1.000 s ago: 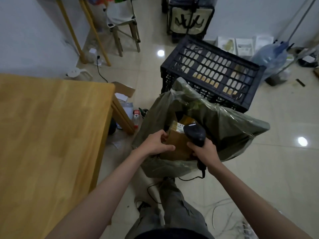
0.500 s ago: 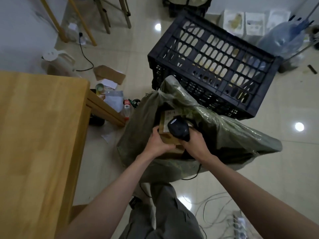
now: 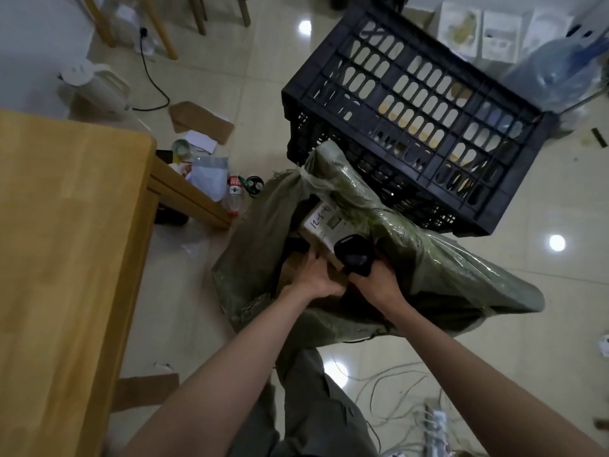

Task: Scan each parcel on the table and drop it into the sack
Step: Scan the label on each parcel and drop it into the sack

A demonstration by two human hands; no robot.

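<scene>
Room: pale glossy tiled floor [image 3: 494, 324] seen from above, with ceiling lights reflected in it and loose items scattered about.
Table: wooden table [image 3: 66, 258] fills your left side; only its bare top shows.
Sack: green woven sack [image 3: 445, 278] with a clear plastic liner stands on the floor in front of you, just right of the table, its mouth open toward you.
Crate: black plastic crate [image 3: 412, 103] with a slotted wall sits just behind the sack, touching its far edge.
Parcel: brown cardboard parcel [image 3: 324, 225] with a white label bearing handwritten marks lies inside the sack's mouth, tilted.
Left hand: your left hand [image 3: 318, 280] reaches into the sack, fingers curled round the near edge of the parcel.
Right hand: your right hand [image 3: 375, 285] grips the handle of a black scanner [image 3: 354, 255], whose head sits over the parcel, just right of your left hand.
Floor by the table: plastic bottle [image 3: 234, 196] with a red label, grey mailing bag [image 3: 209, 176] and flat piece of cardboard [image 3: 201, 120] lie near the table corner.
Far left: white kettle [image 3: 95, 87] stands by the wall with a black cord [image 3: 155, 80] running beside it.
Near your feet: pale cables [image 3: 379, 387] trail over the tiles on the right.
</scene>
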